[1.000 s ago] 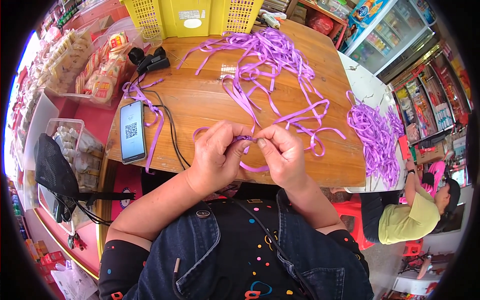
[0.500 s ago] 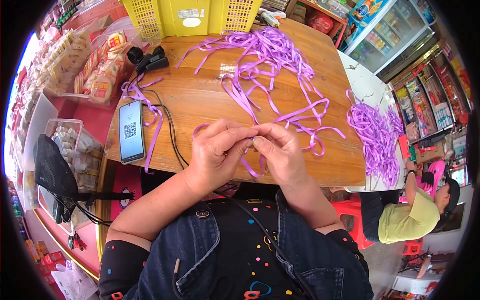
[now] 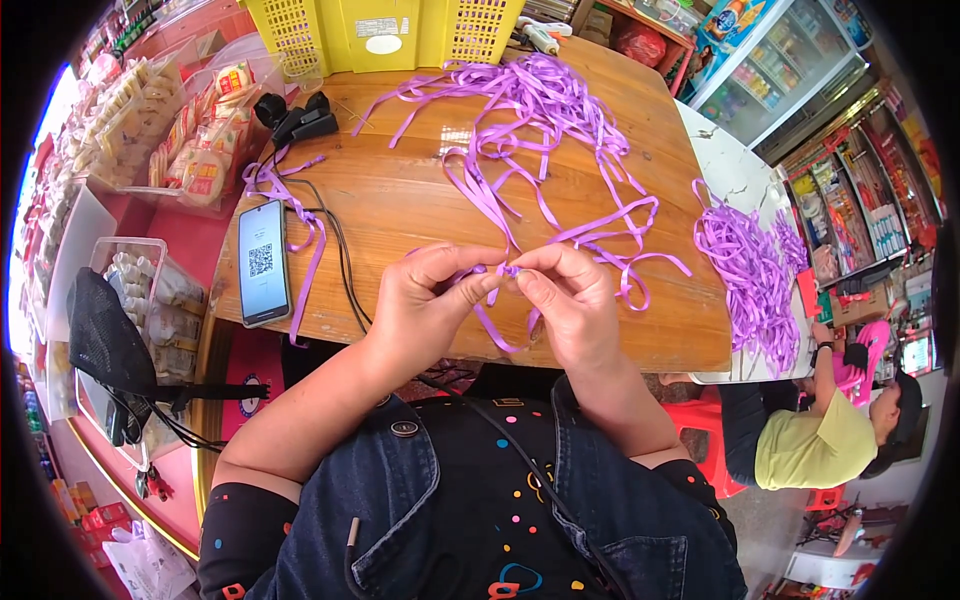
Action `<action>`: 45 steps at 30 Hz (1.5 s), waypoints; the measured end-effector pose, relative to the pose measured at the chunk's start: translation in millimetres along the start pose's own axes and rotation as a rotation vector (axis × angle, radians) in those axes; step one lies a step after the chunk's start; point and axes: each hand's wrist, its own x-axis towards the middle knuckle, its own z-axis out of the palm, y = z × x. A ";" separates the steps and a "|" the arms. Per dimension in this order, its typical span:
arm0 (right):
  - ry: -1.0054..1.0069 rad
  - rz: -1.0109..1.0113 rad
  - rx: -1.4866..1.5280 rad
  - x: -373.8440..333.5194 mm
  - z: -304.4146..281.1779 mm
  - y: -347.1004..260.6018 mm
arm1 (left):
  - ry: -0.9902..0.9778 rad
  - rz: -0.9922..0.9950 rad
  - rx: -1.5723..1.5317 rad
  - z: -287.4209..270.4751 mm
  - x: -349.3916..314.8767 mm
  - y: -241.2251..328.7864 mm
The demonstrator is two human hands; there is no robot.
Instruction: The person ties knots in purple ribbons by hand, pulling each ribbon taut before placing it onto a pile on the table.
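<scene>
Above the near part of the wooden table (image 3: 400,215), my two hands meet over a purple ribbon (image 3: 490,328). My left hand (image 3: 428,300) pinches it between thumb and forefinger. Close by, my right hand (image 3: 567,300) grips it the same way. A small bunched or knotted bit of the ribbon shows between the fingertips; its exact form is too small to tell. The ribbon hangs in a loop under my hands, and a strand runs up from them toward a loose heap of purple ribbons (image 3: 550,95) on the far side of the table.
A phone (image 3: 262,262) and black cables lie at the left, beside another purple ribbon. At the back stands a yellow crate (image 3: 385,35). Another ribbon heap (image 3: 745,270) covers part of a white table at right. A person (image 3: 825,430) in a yellow shirt sits beyond.
My fingertips have drawn slightly apart, and the bunched bit of ribbon between them now shows more plainly. My left hand has shifted a little. The person at right has leaned slightly.
</scene>
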 end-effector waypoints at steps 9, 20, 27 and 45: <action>0.047 -0.219 -0.380 -3.9 6.5 -2.3 | -0.136 -0.772 -0.678 -12.1 4.1 24.2; 0.061 -0.517 -0.761 -1.2 8.1 -7.8 | -0.103 -0.761 -0.828 -13.0 5.0 20.6; 0.047 -0.674 -0.877 0.9 10.9 -9.2 | -0.070 -0.722 -0.778 -13.7 2.5 12.2; 0.020 -0.789 -1.005 4.6 12.0 -9.6 | -0.004 -0.618 -0.378 -8.6 0.1 19.9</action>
